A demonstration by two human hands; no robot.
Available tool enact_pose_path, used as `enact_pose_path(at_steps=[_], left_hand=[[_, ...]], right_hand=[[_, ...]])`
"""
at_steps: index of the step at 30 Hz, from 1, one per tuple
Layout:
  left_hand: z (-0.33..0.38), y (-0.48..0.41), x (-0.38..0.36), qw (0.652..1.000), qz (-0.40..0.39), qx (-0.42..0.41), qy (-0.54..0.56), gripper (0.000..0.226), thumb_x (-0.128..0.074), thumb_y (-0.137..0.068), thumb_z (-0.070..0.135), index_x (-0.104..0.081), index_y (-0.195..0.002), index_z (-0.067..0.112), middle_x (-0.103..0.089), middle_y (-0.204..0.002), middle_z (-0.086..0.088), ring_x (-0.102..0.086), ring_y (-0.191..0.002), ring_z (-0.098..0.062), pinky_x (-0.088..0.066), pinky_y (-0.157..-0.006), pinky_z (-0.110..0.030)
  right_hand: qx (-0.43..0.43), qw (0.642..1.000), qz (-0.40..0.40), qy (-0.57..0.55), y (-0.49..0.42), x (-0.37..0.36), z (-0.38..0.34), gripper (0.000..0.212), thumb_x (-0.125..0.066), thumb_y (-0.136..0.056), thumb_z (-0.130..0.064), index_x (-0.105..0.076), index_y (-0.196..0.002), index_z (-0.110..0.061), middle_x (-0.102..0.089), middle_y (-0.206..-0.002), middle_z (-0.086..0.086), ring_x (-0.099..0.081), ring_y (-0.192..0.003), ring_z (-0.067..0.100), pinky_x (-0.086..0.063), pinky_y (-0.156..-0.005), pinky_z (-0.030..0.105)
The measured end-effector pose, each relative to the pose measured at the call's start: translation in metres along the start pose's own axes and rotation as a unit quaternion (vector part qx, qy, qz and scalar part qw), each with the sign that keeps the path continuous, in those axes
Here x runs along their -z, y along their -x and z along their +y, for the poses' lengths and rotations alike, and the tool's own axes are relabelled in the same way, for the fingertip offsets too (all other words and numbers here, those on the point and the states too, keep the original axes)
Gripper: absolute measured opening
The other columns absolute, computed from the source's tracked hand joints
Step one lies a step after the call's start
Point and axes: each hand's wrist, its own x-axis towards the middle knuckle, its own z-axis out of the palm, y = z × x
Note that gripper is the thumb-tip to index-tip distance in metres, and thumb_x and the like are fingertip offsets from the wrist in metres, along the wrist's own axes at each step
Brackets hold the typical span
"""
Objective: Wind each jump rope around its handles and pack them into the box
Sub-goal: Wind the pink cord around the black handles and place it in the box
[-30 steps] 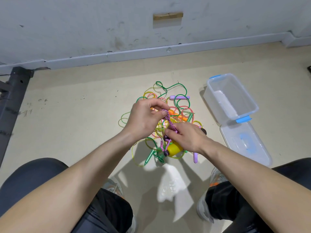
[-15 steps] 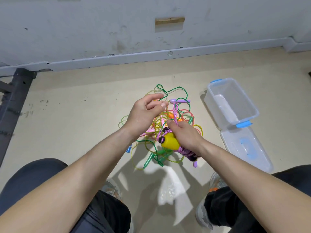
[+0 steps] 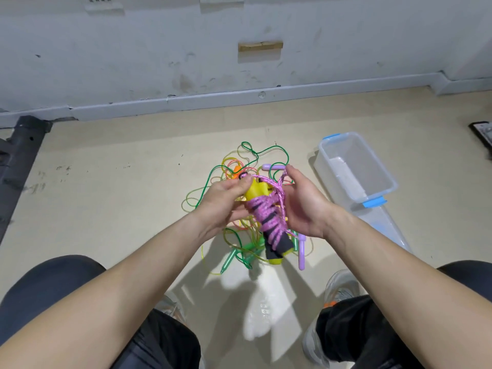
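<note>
A jump rope with yellow-and-black handles (image 3: 266,217) is held over the floor, its pink braided cord wound in several turns around the handles. My left hand (image 3: 226,201) grips the yellow top end. My right hand (image 3: 300,206) pinches the loose pink cord near its fingertips, palm facing the bundle. Below lies a tangled pile of ropes (image 3: 239,166) in green, yellow, orange and purple. The clear plastic box (image 3: 383,182) with blue latches stands to the right with nothing in it.
The box's clear lid (image 3: 386,225) lies flat just in front of the box. A wall with a grey baseboard (image 3: 186,102) runs behind the pile. A dark metal frame (image 3: 18,155) stands at the left. My knees and shoes fill the bottom of the view.
The handle bundle has passed from my right hand to my left and turned with its yellow top upward. My right hand now holds the loose cord on the right side. More pink turns show.
</note>
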Motion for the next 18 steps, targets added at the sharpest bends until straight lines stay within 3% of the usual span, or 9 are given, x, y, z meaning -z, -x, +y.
enact_pose_path(at_steps=[3, 7, 12, 16, 18], left_hand=[[0.006, -0.002, 0.003, 0.999, 0.015, -0.018, 0.029, 0.045, -0.058, -0.1, 0.034, -0.063, -0.127, -0.002, -0.071, -0.11, -0.012, -0.067, -0.099, -0.031, -0.058, -0.087, -0.041], [0.012, 0.0, 0.0, 0.998, 0.028, -0.027, 0.053, 0.042, -0.053, -0.104, 0.028, -0.061, -0.129, -0.003, -0.072, -0.108, -0.014, -0.071, -0.091, -0.024, -0.061, -0.079, -0.036], [0.018, 0.001, -0.01, 0.994, 0.046, -0.046, 0.085, 0.04, -0.051, -0.105, 0.022, -0.057, -0.131, -0.008, -0.07, -0.104, -0.016, -0.07, -0.082, -0.023, -0.061, -0.074, -0.034], [0.019, 0.0, -0.025, 0.991, 0.061, -0.059, 0.099, 0.031, -0.05, -0.106, 0.02, -0.065, -0.112, -0.007, -0.073, -0.086, -0.02, -0.072, -0.07, -0.028, -0.062, -0.07, -0.043], [0.015, -0.004, -0.032, 0.991, 0.07, -0.075, 0.091, 0.023, -0.048, -0.107, 0.018, -0.064, -0.11, 0.002, -0.07, -0.096, -0.023, -0.07, -0.078, -0.032, -0.06, -0.079, -0.05]], right_hand=[[0.013, 1.0, 0.005, -0.012, 0.006, 0.003, -0.003, 0.076, -0.022, -0.098, -0.068, -0.07, -0.097, -0.009, -0.065, -0.075, 0.005, -0.058, -0.059, 0.019, -0.047, -0.06, 0.029], [0.027, 0.999, -0.011, -0.027, 0.009, 0.005, -0.004, 0.059, -0.034, -0.098, -0.057, -0.065, -0.111, -0.008, -0.066, -0.086, 0.008, -0.062, -0.07, 0.024, -0.048, -0.072, 0.036], [0.081, 0.997, -0.013, 0.004, 0.016, 0.003, -0.005, 0.018, -0.058, -0.097, -0.034, -0.066, -0.102, -0.018, -0.067, -0.094, 0.002, -0.067, -0.078, 0.019, -0.055, -0.077, 0.032], [0.123, 0.989, 0.008, 0.081, 0.016, -0.002, -0.006, 0.017, -0.062, -0.097, -0.037, -0.063, -0.102, -0.021, -0.064, -0.073, -0.01, -0.06, -0.069, 0.006, -0.05, -0.07, 0.024], [0.139, 0.983, 0.031, 0.115, 0.015, -0.003, -0.008, 0.019, -0.06, -0.098, -0.041, -0.064, -0.097, -0.022, -0.063, -0.07, -0.011, -0.058, -0.067, 0.006, -0.047, -0.073, 0.027]])
